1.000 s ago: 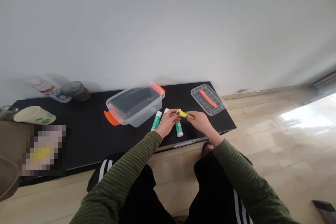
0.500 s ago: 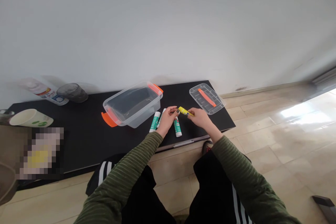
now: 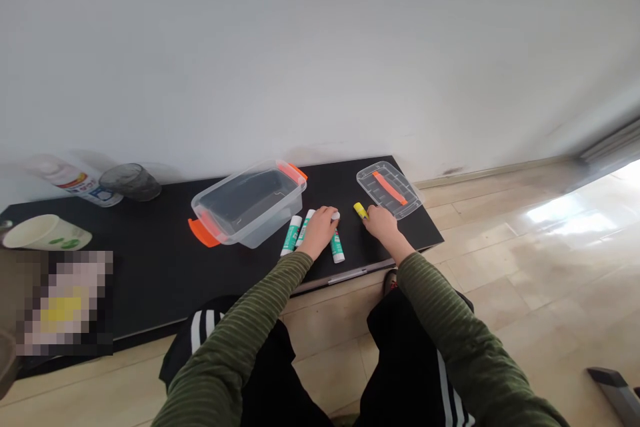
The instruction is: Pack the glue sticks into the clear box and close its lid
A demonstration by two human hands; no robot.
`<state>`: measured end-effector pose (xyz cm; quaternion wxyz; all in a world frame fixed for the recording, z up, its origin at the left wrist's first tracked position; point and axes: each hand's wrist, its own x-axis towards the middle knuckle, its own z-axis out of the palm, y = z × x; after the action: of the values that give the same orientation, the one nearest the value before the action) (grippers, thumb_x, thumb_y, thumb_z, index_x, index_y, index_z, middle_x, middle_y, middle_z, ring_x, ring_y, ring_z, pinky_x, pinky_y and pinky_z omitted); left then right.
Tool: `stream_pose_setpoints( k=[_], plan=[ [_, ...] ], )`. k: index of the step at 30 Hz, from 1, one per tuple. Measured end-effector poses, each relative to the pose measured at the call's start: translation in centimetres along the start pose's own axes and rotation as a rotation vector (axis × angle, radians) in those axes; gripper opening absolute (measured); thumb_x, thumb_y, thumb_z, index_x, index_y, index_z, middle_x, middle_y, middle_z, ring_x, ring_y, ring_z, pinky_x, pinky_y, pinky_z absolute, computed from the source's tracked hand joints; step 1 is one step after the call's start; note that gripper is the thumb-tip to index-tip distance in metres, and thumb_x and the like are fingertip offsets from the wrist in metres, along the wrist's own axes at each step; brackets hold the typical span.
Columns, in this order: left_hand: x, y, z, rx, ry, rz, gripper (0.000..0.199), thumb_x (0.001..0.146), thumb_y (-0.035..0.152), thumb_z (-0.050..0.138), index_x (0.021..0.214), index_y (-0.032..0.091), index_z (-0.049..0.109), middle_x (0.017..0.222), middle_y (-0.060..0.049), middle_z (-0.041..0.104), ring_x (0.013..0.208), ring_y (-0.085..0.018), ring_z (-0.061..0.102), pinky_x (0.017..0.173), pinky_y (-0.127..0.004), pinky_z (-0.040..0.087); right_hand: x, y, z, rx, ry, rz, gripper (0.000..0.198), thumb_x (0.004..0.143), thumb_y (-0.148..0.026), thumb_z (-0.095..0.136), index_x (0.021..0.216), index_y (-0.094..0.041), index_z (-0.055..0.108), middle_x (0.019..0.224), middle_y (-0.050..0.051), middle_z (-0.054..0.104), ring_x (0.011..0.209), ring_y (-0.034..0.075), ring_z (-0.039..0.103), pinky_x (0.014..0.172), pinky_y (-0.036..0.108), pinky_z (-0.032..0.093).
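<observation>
Low over the black tabletop, my left hand (image 3: 320, 230) has its fingers curled round the white-capped upper end of a green-and-white glue stick (image 3: 338, 248). Two more green-and-white sticks lie just left of that hand: one glue stick (image 3: 291, 235) in plain sight, another glue stick (image 3: 304, 229) partly behind the fingers. My right hand (image 3: 382, 223) is closed on a yellow glue stick (image 3: 359, 210), whose far end pokes out to the left. A clear plastic box (image 3: 270, 227) with orange latches stands open behind and left of my left hand.
The clear lid (image 3: 415, 190) with an orange handle lies just beyond my right hand. Leftward on the black cabinet top (image 3: 165, 267) are a paper cup (image 3: 47, 233), a dark glass (image 3: 133, 183) and a white bottle (image 3: 80, 180). A wall (image 3: 320, 67) rises behind.
My hands have drawn apart. The left has left the yellow glue stick's tip and closed round the green-and-white stick's end; the right has shifted slightly with the yellow stick.
</observation>
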<state>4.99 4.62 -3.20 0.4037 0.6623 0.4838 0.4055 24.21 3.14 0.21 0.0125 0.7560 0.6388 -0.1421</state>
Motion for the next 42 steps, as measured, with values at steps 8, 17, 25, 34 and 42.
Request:
stream_pose_setpoints(
  k=[8, 17, 25, 34, 42],
  plan=[
    [1.1, 0.7, -1.4, 0.017, 0.061, 0.02, 0.017, 0.074, 0.01, 0.07, 0.084, 0.024, 0.066, 0.09, -0.005, 0.062, 0.096, -0.025, 0.058, 0.1, -0.038, 0.041, -2.5, -3.0, -0.4, 0.087, 0.111, -0.185, 0.022, 0.096, -0.035, 0.052, 0.109, -0.021, 0.063, 0.115, 0.012, 0.066, 0.112, 0.025, 0.059, 0.086, 0.033, 0.048],
    [0.7, 1.8, -4.1, -0.316, 0.098, -0.203, 0.021, 0.078, 0.019, 0.072, 0.099, 0.02, 0.074, 0.094, -0.006, 0.068, 0.08, -0.018, 0.062, 0.076, -0.03, 0.052, -5.4, -7.0, 2.5, 0.007, -0.126, -0.199, 0.045, 0.083, -0.048, 0.063, 0.112, -0.014, 0.06, 0.109, 0.019, 0.07, 0.1, 0.033, 0.069, 0.077, 0.038, 0.05],
    [-0.7, 1.7, -4.9, -0.6, 0.098, -0.353, 0.025, 0.083, 0.034, 0.072, 0.098, 0.015, 0.072, 0.09, -0.007, 0.071, 0.083, -0.016, 0.066, 0.082, -0.031, 0.057, -4.9, -6.1, 0.3, 0.254, 0.063, -0.25, 0.026, 0.09, -0.032, 0.053, 0.108, -0.015, 0.056, 0.099, 0.013, 0.071, 0.094, 0.025, 0.068, 0.078, 0.031, 0.045],
    [-0.8, 2.9, -4.9, -0.743, 0.059, -0.401, 0.019, 0.089, 0.03, 0.067, 0.098, 0.015, 0.071, 0.092, -0.008, 0.072, 0.085, -0.014, 0.068, 0.091, -0.032, 0.056, -5.6, -5.5, 0.3, 0.316, 0.17, -0.372, 0.02, 0.088, -0.029, 0.056, 0.106, -0.02, 0.058, 0.095, 0.005, 0.068, 0.088, 0.02, 0.064, 0.075, 0.027, 0.042],
    [-0.6, 2.9, -5.1, -0.744, 0.065, -0.384, 0.029, 0.081, 0.031, 0.076, 0.103, 0.013, 0.073, 0.096, -0.008, 0.072, 0.089, -0.016, 0.067, 0.093, -0.037, 0.055, -5.8, -4.4, -0.6, 0.245, 0.186, -0.362, 0.036, 0.092, -0.035, 0.057, 0.126, -0.028, 0.061, 0.118, 0.006, 0.064, 0.099, 0.02, 0.062, 0.073, 0.025, 0.045]
  ],
)
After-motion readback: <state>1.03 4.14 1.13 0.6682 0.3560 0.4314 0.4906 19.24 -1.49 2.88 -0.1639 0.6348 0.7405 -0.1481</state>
